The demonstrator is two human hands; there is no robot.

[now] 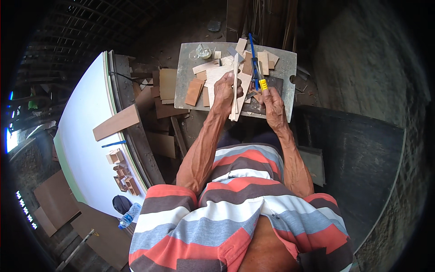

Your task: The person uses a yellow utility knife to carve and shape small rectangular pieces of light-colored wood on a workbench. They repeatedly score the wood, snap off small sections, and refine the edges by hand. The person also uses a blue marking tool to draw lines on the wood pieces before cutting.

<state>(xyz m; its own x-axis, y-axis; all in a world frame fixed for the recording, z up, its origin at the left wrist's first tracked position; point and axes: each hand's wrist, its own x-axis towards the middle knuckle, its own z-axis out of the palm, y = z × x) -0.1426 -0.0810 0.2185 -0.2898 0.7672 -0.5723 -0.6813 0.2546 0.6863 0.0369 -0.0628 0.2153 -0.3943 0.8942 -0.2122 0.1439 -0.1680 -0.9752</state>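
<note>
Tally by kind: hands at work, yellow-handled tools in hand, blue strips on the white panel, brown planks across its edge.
Left hand and right hand: 2
Yellow-handled tool: 1
Blue strip on white panel: 1
Brown plank across its edge: 1
Total: 5

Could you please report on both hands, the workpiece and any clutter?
Left hand gripping pale wood strips. Right hand holding yellow-handled cutter. Wood pieces crowding the worktop.
</note>
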